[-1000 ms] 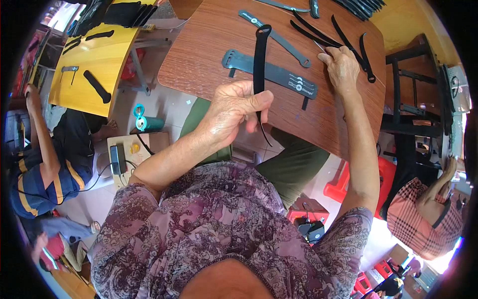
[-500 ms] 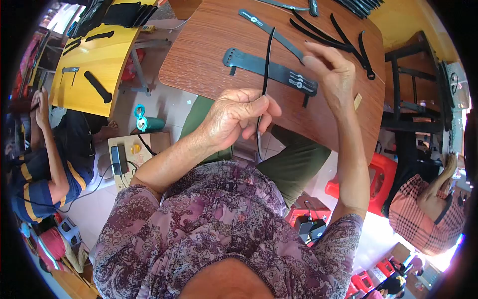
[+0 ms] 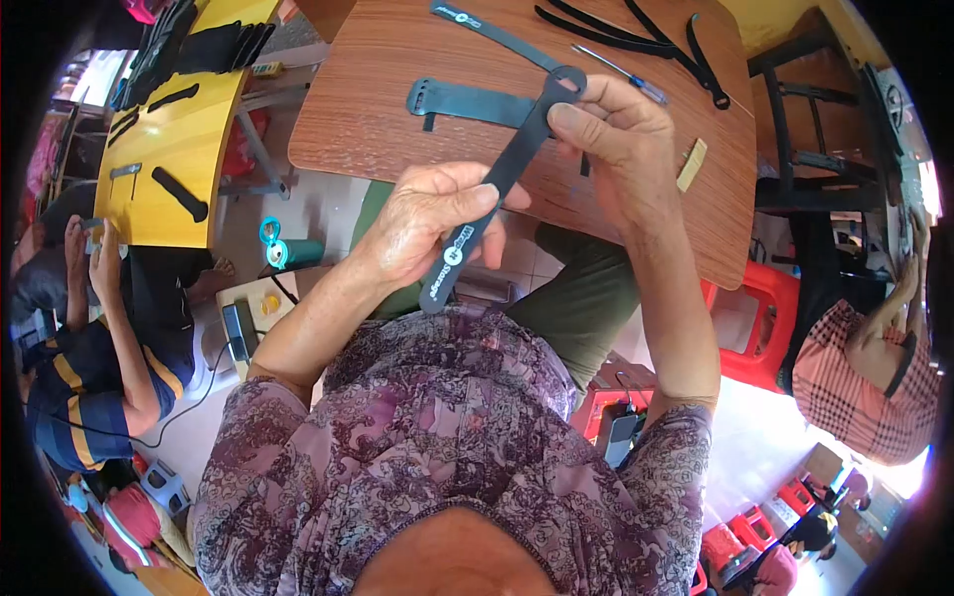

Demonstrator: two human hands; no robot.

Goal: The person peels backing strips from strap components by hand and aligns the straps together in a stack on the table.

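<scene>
Above near edge of brown wooden table (image 3: pixel 343 124) | left hand (image 3: pixel 429 221) clamps long, flat, black fabric-like strap (image 3: pixel 521 149) mid-length | right hand (image 3: pixel 624 139) clamps ringed end (image 3: pixel 552 91) | likely for straightness

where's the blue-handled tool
In the head view, the blue-handled tool lies on the brown table, upper right, between the right hand and the black straps.

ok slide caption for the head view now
Left hand and right hand hold a printed strap at a wooden table.

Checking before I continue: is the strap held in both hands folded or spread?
Spread: the strap runs nearly straight from the right hand past the left hand, no fold visible.
</scene>
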